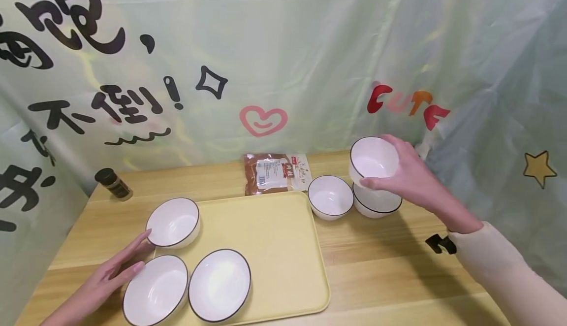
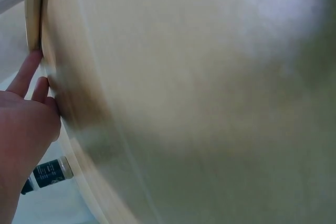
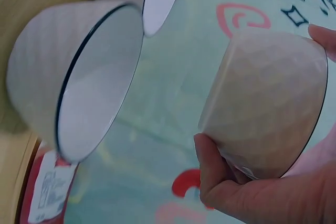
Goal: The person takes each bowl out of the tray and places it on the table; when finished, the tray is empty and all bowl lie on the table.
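My right hand [image 1: 409, 176] grips a small white bowl [image 1: 374, 157] with a dark rim, thumb on the near side. It is held just above another white bowl [image 1: 377, 202] on the wooden table. In the right wrist view the held bowl [image 3: 268, 103] shows a faceted outer wall. A further small bowl [image 1: 330, 195] stands beside the lower one. My left hand [image 1: 99, 281] lies at the tray's left, fingers extended, fingertip at the upper left bowl [image 1: 173, 222] and thumb at the lower left bowl [image 1: 156, 290]. A third bowl [image 1: 219, 285] stands beside that one.
The three left bowls sit on a yellow tray [image 1: 283, 257]. Behind it lies a brown and white packet [image 1: 276, 174]. A black-capped spice jar [image 1: 114, 184] is at the back left. A printed curtain [image 1: 310, 70] hangs behind the wooden table [image 1: 381, 267].
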Motion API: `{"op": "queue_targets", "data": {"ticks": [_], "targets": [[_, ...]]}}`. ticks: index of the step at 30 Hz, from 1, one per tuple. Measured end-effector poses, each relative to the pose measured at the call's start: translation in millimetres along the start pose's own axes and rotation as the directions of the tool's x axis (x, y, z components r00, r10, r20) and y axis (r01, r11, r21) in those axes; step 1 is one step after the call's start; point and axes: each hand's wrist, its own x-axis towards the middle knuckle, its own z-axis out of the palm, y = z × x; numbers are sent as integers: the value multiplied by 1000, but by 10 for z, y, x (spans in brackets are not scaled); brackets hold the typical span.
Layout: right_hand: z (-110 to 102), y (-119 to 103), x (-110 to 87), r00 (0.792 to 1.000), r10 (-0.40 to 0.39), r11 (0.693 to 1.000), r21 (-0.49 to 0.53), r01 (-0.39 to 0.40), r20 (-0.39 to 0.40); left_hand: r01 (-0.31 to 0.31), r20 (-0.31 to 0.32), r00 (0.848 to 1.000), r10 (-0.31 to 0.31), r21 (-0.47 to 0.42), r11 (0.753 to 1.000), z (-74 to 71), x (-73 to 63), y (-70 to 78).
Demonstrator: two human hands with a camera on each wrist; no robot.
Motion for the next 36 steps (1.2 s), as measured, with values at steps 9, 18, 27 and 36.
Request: {"op": "queue_targets", "data": {"ticks": [9, 18, 27, 36], "targets": [[-279, 358, -106, 996, 77, 997, -5, -78, -44, -23, 8, 1000, 23, -51, 998, 19, 8, 18], [-469, 747, -189, 993, 106, 991, -70, -110, -58, 28, 15, 1000, -27, -57, 998, 10, 9, 21], [-436, 1190, -216, 994, 73, 991, -110, -81, -79, 57, 21, 998, -56, -71, 996, -11, -11, 33], [-354, 1513, -286, 996, 16, 991, -132, -27, -84, 58, -10, 998, -58, -2, 998, -2, 10, 35]]}}
